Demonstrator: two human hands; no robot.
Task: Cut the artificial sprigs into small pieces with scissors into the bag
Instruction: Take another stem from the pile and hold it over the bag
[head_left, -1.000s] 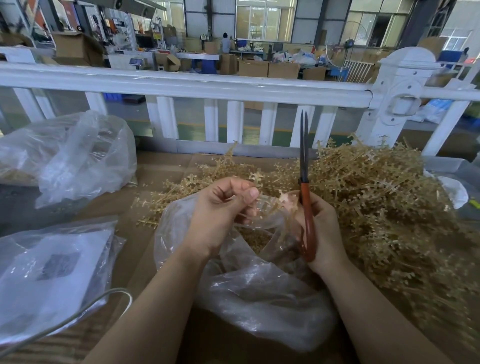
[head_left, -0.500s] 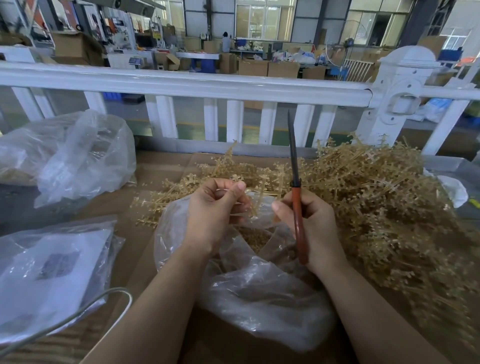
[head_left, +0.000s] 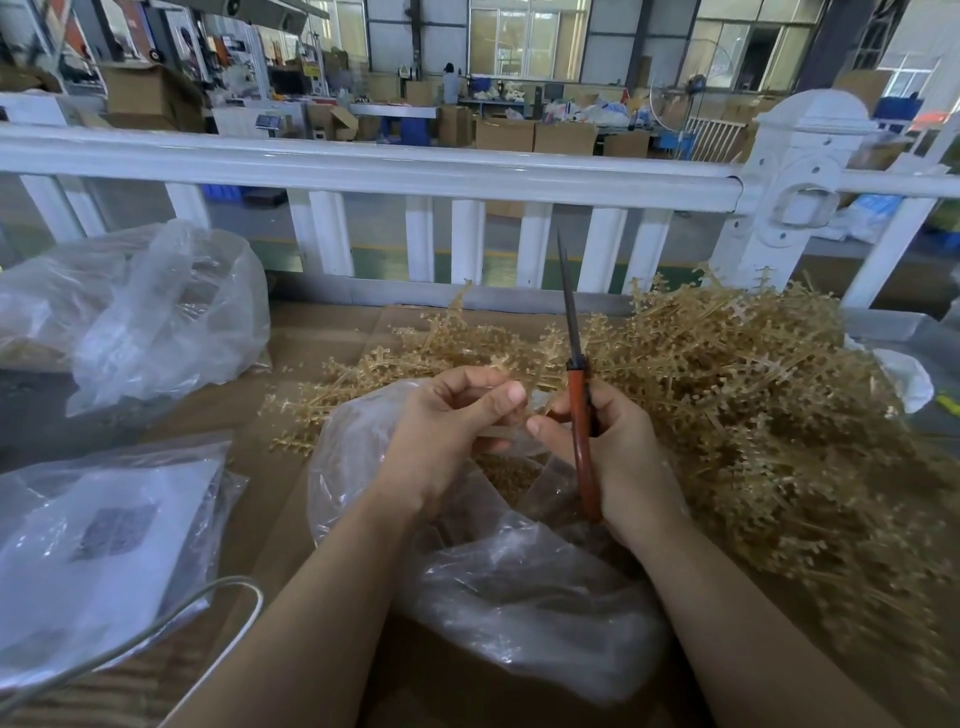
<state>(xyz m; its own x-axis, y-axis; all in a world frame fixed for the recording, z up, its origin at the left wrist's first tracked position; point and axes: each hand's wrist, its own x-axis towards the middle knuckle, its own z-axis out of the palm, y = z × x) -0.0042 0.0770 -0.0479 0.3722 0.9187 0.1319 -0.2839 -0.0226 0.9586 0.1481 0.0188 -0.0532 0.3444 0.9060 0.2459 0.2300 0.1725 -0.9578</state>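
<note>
Left fingers (head_left: 511, 393) pinch sprig (head_left: 498, 434) | right grip scissors (head_left: 579, 415) | bag (head_left: 519, 582) (clear): seemingly cut pieces

Single head cam, wide-angle, looking forward and down at the bench (head_left: 332, 358), close over both forearms. White railing (head_left: 363, 171) spans 12 o'clock; factory floor beyond. No second view.
</note>
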